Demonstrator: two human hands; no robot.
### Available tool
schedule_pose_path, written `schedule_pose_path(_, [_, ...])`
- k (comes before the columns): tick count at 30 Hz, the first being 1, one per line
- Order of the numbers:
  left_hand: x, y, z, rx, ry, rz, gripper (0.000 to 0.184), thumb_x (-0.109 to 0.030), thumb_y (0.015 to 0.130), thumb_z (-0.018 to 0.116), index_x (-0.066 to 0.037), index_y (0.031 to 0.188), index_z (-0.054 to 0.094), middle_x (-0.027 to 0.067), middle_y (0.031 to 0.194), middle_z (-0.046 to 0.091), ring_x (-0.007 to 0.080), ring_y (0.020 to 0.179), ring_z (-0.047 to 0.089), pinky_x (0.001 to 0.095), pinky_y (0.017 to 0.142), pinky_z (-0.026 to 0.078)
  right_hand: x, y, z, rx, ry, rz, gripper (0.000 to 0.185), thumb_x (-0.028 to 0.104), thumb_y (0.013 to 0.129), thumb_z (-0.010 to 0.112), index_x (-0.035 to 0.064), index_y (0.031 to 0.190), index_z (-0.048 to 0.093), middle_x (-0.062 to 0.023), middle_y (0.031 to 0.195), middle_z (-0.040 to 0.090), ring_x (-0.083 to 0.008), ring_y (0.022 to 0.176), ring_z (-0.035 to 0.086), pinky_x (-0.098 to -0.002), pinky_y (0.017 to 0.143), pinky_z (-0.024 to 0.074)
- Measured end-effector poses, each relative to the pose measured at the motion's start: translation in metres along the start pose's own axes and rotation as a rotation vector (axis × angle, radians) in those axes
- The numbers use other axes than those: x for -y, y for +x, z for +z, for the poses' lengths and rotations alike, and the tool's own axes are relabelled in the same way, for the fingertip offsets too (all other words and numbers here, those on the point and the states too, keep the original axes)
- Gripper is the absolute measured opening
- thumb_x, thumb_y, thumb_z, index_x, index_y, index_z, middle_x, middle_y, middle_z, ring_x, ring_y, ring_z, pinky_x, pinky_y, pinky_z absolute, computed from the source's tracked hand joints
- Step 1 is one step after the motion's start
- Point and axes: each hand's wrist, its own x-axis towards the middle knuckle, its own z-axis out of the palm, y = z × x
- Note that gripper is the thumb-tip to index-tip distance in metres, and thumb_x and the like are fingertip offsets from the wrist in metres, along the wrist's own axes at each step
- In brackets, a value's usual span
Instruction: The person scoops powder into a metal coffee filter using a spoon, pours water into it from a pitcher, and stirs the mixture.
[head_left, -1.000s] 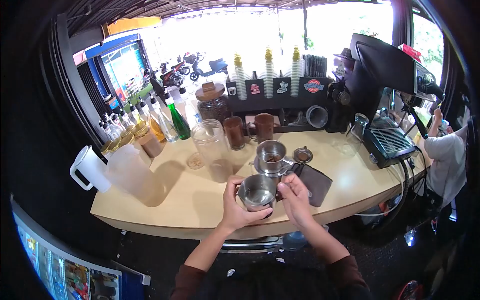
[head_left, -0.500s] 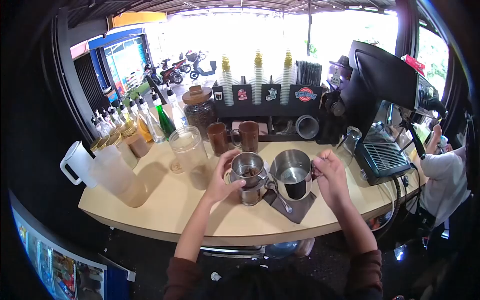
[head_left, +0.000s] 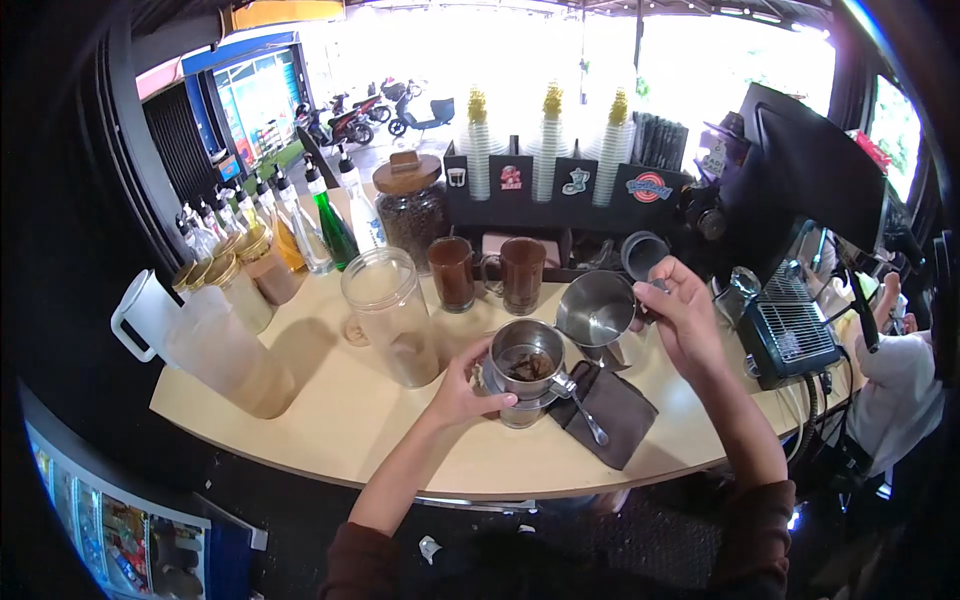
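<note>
My left hand (head_left: 468,395) is closed round the side of a metal drip filter (head_left: 526,358), thumb in front and fingers behind. Dark bits lie inside the filter, which sits on a small glass (head_left: 522,416) on the counter. In my right hand (head_left: 684,312) is the handle of a steel pitcher (head_left: 596,308), held behind and to the right of the filter; its mouth faces me. A spoon (head_left: 592,418) rests on a folded dark cloth (head_left: 622,428) just right of the filter.
Two brown-filled glass mugs (head_left: 452,275) and a tall clear container (head_left: 388,315) stand behind. Jugs (head_left: 228,350) and pump bottles (head_left: 330,220) are at left. An espresso machine (head_left: 790,325) occupies the right, beside another person's sleeve (head_left: 895,400).
The pitcher has moved from over the cloth to behind it, its mouth leaning nearer the filter, uncovering more cloth. My left hand keeps its hold. The whole view has shifted and turned slightly.
</note>
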Motion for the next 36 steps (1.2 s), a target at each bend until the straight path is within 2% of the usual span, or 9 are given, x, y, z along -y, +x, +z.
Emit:
schedule_pose_path(9, [-0.011,0.003,0.001,0.022,0.03,0.019,0.082,-0.025,0.061,0.084,0.0,0.131,0.049,0.012,0.128,0.054,0.0211,0.119,0.051,0.037,0.105,0.037,0.009,0.013,0.01,0.035,-0.136,0.0,0.025,0.001,0.082,0.07,0.0088,0.085,0.046,0.0009,0.076,0.057,-0.0057,0.067,0.057,-0.0203,0.057,0.0465])
schedule_pose_path(21, [-0.01,0.003,0.001,0.043,0.01,0.008,0.081,-0.024,0.062,0.083,0.0,0.132,0.048,0.0109,0.126,0.056,0.0208,0.119,0.051,0.0364,0.105,0.036,0.015,0.015,0.02,0.086,-0.225,0.029,0.028,0.001,0.082,0.07,0.0095,0.083,0.044,0.0028,0.073,0.055,-0.0028,0.065,0.057,-0.0188,0.052,0.0455])
schedule_pose_path(36, [-0.011,0.004,0.002,0.032,0.003,0.018,0.08,-0.024,0.062,0.083,0.0,0.13,0.05,0.0102,0.122,0.058,0.02,0.115,0.053,0.0357,0.104,0.036,0.022,0.014,0.025,0.1,-0.32,0.044,0.031,0.003,0.081,0.072,0.0102,0.082,0.042,0.0032,0.073,0.055,-0.001,0.065,0.054,-0.0169,0.057,0.0451])
